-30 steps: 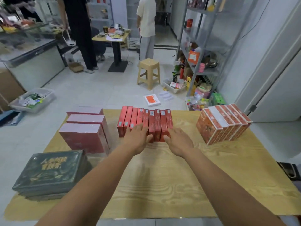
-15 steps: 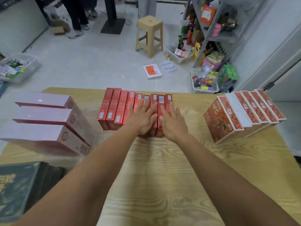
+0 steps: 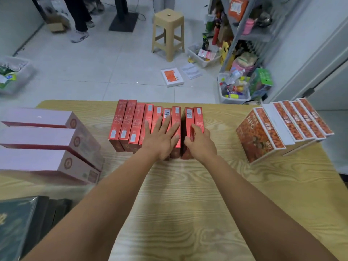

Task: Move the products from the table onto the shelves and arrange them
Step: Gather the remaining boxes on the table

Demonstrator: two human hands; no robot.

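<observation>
One wooden table (image 3: 188,204) carries the goods: three pink boxes (image 3: 37,140) at its left, a leaning row of orange boxes (image 3: 282,127) at its right, and nine slim red boxes (image 3: 131,125) on edge at the middle of its far side. Beyond stands a metal shelf (image 3: 258,35). By its foot a clear bin (image 3: 233,97) holds bottles and small packets, and a white tray (image 3: 195,57) holds packets. The left hand (image 3: 162,136) lies flat, fingers spread, on the middle red boxes. The right hand (image 3: 199,142) curls thumb and fingers round the red box (image 3: 188,117) second from the right end.
</observation>
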